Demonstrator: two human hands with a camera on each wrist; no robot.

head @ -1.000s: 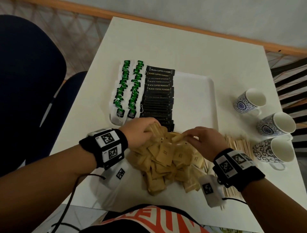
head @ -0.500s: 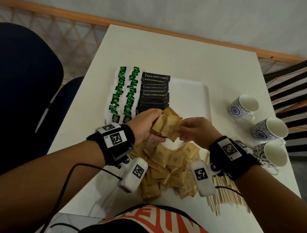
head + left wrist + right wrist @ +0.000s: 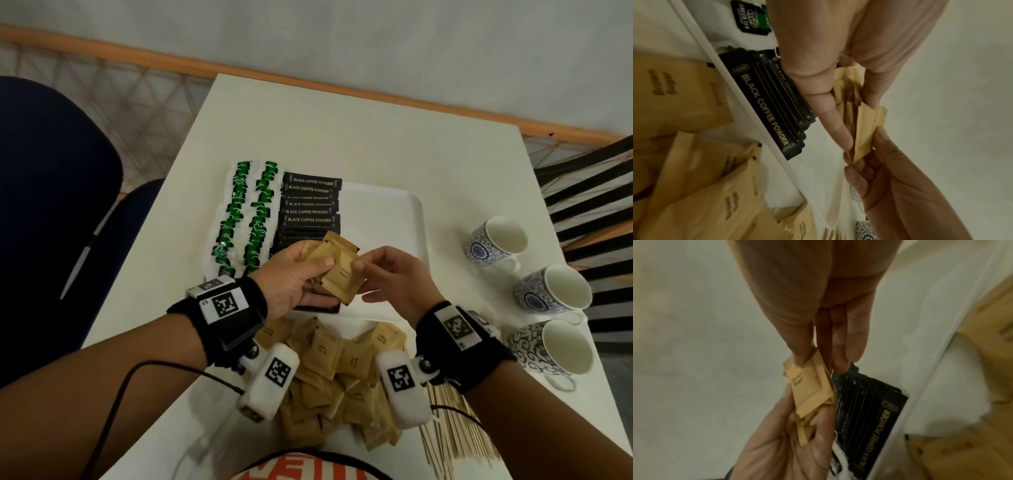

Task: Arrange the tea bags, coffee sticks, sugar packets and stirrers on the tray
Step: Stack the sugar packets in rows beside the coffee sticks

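A small stack of brown sugar packets (image 3: pixel 337 270) hangs above the near edge of the white tray (image 3: pixel 383 219). My left hand (image 3: pixel 301 274) grips the stack between thumb and fingers. My right hand (image 3: pixel 387 274) pinches the stack's right side. The same stack of sugar packets (image 3: pixel 863 126) shows edge-on in the left wrist view, and the sugar packets (image 3: pixel 809 391) show again in the right wrist view. Green-labelled tea bags (image 3: pixel 246 219) in two columns and black coffee sticks (image 3: pixel 310 205) lie on the tray's left half. A loose pile of sugar packets (image 3: pixel 339 377) lies on the table below my hands. Wooden stirrers (image 3: pixel 455 435) lie at the near right.
Three patterned white cups (image 3: pixel 493 240) (image 3: pixel 551 291) (image 3: pixel 555 349) stand along the table's right edge. A dark blue chair (image 3: pixel 51 212) is at the left of the table. The right half of the tray is bare white.
Both hands rose from the loose pile with a stack of sugar packets and carried it forward over the tray's near edge, where they hold it together.
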